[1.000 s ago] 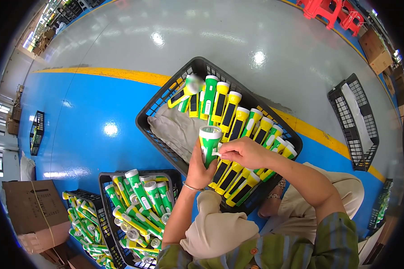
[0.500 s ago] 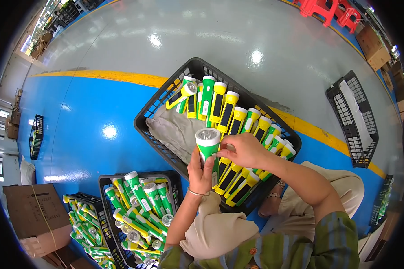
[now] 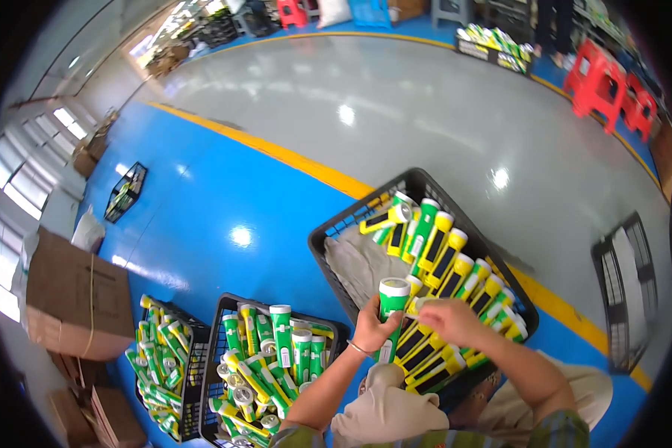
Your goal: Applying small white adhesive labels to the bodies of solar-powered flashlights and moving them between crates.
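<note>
Flashlight (image 3: 393, 297) held near crate (image 3: 328, 275).
Clamped in left hand (image 3: 375, 329); right hand (image 3: 452, 321), grip unclear; could be dropped if loosened.

Not a word or number can be made out from here. The green flashlight (image 3: 391, 305) in the left hand (image 3: 373, 328) bears small white marks low on its body, too tiny to tell as lettering. A green flashlight in the black crate (image 3: 414, 176) ahead has a pale patch on its side, nothing legible on it. The cardboard box (image 3: 71, 299) over to the left shows faint dark marks, blurred past reading, and the far crate's (image 3: 493, 57) pale front patches are just as unclear.
</note>
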Demonstrator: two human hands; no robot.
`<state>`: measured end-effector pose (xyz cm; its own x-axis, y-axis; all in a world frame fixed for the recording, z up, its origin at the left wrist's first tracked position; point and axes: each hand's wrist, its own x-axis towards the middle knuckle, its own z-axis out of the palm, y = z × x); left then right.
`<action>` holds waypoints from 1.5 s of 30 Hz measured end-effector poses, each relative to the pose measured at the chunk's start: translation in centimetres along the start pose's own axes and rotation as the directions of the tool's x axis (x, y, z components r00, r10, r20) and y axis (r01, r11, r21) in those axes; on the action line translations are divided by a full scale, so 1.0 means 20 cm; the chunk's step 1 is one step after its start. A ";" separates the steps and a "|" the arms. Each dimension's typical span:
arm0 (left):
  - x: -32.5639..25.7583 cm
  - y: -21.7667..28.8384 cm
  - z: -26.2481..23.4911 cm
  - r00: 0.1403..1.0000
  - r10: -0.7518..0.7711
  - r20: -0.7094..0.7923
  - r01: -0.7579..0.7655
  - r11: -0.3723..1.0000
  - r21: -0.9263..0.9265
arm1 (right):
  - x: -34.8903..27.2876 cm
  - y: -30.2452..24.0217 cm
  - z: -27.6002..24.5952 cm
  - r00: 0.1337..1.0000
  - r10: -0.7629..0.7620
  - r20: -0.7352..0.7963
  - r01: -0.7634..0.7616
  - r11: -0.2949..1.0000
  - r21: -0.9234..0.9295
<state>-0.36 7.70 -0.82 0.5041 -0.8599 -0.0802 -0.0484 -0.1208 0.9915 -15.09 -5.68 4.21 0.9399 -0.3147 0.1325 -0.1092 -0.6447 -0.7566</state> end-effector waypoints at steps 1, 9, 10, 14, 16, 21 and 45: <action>0.00 0.01 0.00 0.999 -0.006 -0.053 0.011 0.994 0.110 | -0.02 -0.02 0.06 0.989 -0.137 -0.060 0.134 0.989 -0.063; -0.58 -0.18 -0.84 0.617 0.247 -0.748 0.255 0.836 0.486 | -0.11 -0.11 0.07 0.990 -0.123 0.070 0.124 0.992 0.000; -0.73 -0.19 -0.94 0.593 0.322 -0.738 0.419 0.659 0.625 | -0.09 -0.06 0.03 0.991 -0.120 0.062 0.120 0.993 0.003; -1.18 -0.28 -1.12 0.482 0.128 -0.867 0.736 0.478 0.480 | -0.03 0.00 -0.06 0.994 -0.084 -0.065 0.083 0.996 -0.022; -1.29 -0.38 -1.16 0.444 0.037 -0.895 0.837 0.340 0.429 | 0.00 0.00 -0.07 0.993 -0.084 -0.084 0.082 0.996 -0.036; -0.95 -0.15 -1.03 0.533 0.414 -0.738 0.832 -0.096 0.546 | 0.04 0.04 -0.19 0.990 -0.034 -0.140 0.035 0.999 0.006; 0.22 -0.22 0.00 0.884 -0.221 0.411 0.466 0.476 -0.746 | 0.00 0.11 -0.19 0.991 0.124 -0.047 -0.119 0.989 0.086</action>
<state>2.08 4.55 -5.51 0.1019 -0.9378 -0.3319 0.8548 -0.0881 0.5114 -16.55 -9.72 4.98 0.9030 -0.4244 0.0677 -0.1923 -0.5399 -0.8195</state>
